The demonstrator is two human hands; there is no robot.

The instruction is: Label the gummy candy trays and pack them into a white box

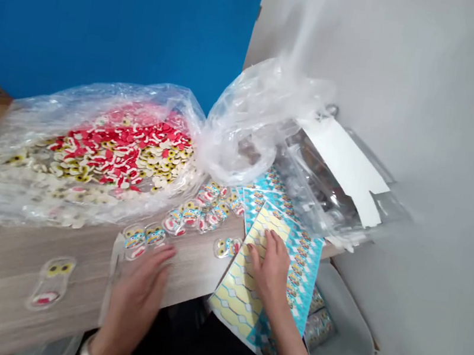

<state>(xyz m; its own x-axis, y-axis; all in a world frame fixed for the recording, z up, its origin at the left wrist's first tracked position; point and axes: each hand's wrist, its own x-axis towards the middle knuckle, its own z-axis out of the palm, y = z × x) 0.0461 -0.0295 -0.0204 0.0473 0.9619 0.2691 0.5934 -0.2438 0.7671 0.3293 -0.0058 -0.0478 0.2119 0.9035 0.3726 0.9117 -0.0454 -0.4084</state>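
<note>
The right hand [272, 267], fingers spread, contacts the yellow-and-blue patterned paper sheet [232, 300]; sideways pressure could slide this overhanging sheet off. Left hand [136, 299]: blurred, grip indeterminable.

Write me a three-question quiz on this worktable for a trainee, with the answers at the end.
1. Multiple choice: What rests on the yellow patterned sheet?
A) The left hand
B) The right hand
C) The plastic bag of loose pieces
2. True or false: The wristband is on the right wrist.
3. Fill in: The large panel behind the bag is ____.

Key: 1. B; 2. False; 3. blue
</note>
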